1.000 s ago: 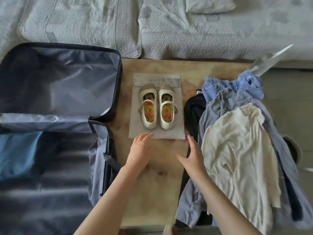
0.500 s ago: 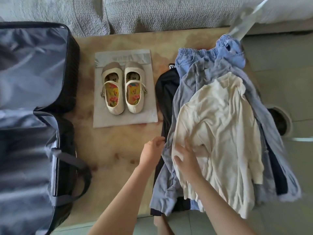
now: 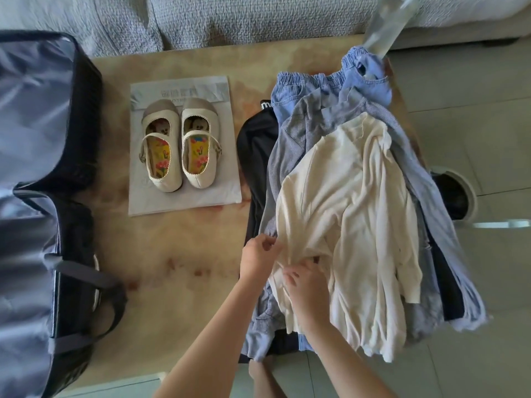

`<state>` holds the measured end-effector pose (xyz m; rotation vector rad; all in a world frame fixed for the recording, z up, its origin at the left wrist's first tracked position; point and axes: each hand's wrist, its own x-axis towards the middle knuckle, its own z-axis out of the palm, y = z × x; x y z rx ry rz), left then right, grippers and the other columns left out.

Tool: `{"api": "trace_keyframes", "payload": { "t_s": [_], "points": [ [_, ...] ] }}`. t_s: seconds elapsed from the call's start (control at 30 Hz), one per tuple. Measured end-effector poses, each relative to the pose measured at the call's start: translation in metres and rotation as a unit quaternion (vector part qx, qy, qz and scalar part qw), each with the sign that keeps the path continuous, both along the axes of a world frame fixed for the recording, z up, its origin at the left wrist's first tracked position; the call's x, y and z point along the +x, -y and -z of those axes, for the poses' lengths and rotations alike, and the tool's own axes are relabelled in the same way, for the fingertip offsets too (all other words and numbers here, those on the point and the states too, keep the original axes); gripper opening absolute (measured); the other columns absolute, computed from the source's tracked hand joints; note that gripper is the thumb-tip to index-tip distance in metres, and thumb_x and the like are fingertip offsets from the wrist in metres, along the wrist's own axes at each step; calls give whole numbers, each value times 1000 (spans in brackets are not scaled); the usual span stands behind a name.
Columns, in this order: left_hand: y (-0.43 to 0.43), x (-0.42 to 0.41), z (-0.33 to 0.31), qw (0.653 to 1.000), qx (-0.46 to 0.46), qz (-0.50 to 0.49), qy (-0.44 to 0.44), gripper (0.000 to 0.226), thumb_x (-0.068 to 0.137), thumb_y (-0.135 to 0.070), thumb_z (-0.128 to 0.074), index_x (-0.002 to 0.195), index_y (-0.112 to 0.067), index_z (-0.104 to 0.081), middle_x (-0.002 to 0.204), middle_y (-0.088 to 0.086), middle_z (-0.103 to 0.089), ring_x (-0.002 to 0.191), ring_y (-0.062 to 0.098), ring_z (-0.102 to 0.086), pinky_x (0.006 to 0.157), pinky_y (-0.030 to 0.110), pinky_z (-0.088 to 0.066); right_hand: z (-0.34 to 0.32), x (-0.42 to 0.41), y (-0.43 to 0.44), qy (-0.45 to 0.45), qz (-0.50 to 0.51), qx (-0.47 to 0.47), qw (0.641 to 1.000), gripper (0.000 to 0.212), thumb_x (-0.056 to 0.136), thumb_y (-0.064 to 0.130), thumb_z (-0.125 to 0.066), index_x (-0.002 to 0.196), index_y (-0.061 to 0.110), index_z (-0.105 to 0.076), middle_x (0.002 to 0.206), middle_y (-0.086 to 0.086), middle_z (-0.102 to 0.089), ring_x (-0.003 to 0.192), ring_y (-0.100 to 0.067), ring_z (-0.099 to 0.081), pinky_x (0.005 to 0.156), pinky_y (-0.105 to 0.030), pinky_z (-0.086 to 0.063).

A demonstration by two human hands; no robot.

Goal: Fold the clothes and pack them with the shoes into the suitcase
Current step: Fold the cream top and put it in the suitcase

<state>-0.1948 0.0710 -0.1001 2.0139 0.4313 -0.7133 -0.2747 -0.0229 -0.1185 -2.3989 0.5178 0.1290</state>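
Observation:
A cream long-sleeved top [image 3: 353,202] lies on top of a heap of clothes on the right of the low table: a grey-blue striped garment [image 3: 298,130], light blue elastic-waist trousers [image 3: 321,84] and a black garment [image 3: 255,145] underneath. My left hand [image 3: 258,257] pinches the cream top's left edge. My right hand [image 3: 304,285] grips a bunch of the same top close beside it. A pair of cream strap shoes [image 3: 179,145] stands on a grey bag [image 3: 230,191] mid-table. The open dark suitcase [image 3: 43,173] lies at the left.
The tan table [image 3: 172,268] carries everything; its near edge runs along the bottom. A grey sofa [image 3: 230,21] stands behind it. A round dark bin [image 3: 457,196] sits on the tiled floor to the right. A bare foot [image 3: 258,372] shows below the table edge.
The view has swung right and down. Both hands left the spot in front of the shoes, moved onto the clothes heap and took hold of the cream top.

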Motion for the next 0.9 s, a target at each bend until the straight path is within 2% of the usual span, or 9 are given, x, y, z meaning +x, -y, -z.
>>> {"api": "trace_keyframes", "payload": {
  "t_s": [0.07, 0.13, 0.23, 0.3, 0.4, 0.53, 0.63, 0.7, 0.9],
  "points": [
    [-3, 0, -2, 1000, -6, -9, 27, 10, 90, -30, -61, 88, -19, -60, 91, -1, -62, 76, 11, -54, 57, 11, -37, -5, 1, -5, 11, 1, 34, 999, 20, 77, -2, -67, 78, 17, -72, 78, 5, -60, 78, -21, -59, 74, -43, -52],
    [-9, 0, -7, 997, -21, -56, 40, 10, 92, -27, -58, 93, -18, -58, 88, -3, -62, 71, 6, -54, 54, 8, -39, -12, 1, -8, 32, 5, 53, 998, 26, 78, -4, -64, 93, 16, -70, 94, 2, -63, 92, -21, -60, 82, -40, -51],
    [-21, 1, -11, 994, -10, -100, 50, 13, 94, -29, -54, 97, -17, -54, 83, -3, -62, 66, 8, -53, 51, 13, -39, -23, 5, 4, 106, 30, -39, 993, 41, 74, -5, -68, 111, 13, -65, 109, 0, -62, 106, -22, -54, 93, -34, -44],
    [-28, 3, -13, 991, 1, -121, 59, 13, 95, -30, -52, 99, -17, -52, 80, -5, -60, 64, 8, -53, 54, 18, -39, -22, 11, 22, 97, 46, -95, 990, 49, 74, 1, -72, 121, 9, -60, 118, -6, -62, 113, -28, -52, 98, -40, -43],
    [-40, 9, -18, 987, -2, -135, 84, 10, 96, -26, -52, 97, -16, -50, 79, -7, -56, 66, 7, -51, 50, 11, -37, -11, 17, 35, 30, 5, -140, 990, 35, 68, 9, -83, 100, 12, -70, 94, -7, -68, 98, -35, -60, 92, -51, -48],
    [-65, 21, -25, 978, 22, -172, 116, 9, 96, -24, -52, 96, -16, -50, 79, -9, -54, 69, 1, -49, 52, 17, -34, -9, 19, 10, 10, -39, -140, 989, 19, 66, 10, -84, 78, 17, -71, 70, 1, -66, 73, -25, -63, 99, -45, -42],
    [-88, 25, -29, 969, 45, -215, 112, 10, 95, -26, -51, 97, -16, -50, 83, -8, -55, 74, 10, -52, 60, 17, -37, -16, 15, -28, 65, -47, -107, 991, 15, 69, 11, -83, 75, 16, -71, 59, 4, -62, 56, -18, -56, 83, -33, -50],
    [-107, 24, -29, 963, 62, -240, 104, 13, 95, -27, -49, 100, -14, -51, 90, -5, -57, 82, 16, -52, 69, 25, -36, -24, 10, -58, 86, -60, -65, 992, 6, 74, 16, -76, 76, 19, -71, 59, 6, -62, 53, -15, -56, 65, -18, -41],
    [-162, 17, -30, 946, 122, -281, 102, 11, 93, -23, -51, 102, -16, -50, 98, -1, -61, 84, 20, -56, 73, 30, -39, -25, -14, -134, 14, -160, -45, 986, 21, 82, 35, -51, 66, 28, -62, 51, 8, -54, 43, -10, -52, 38, -20, -39]
  ]
}}
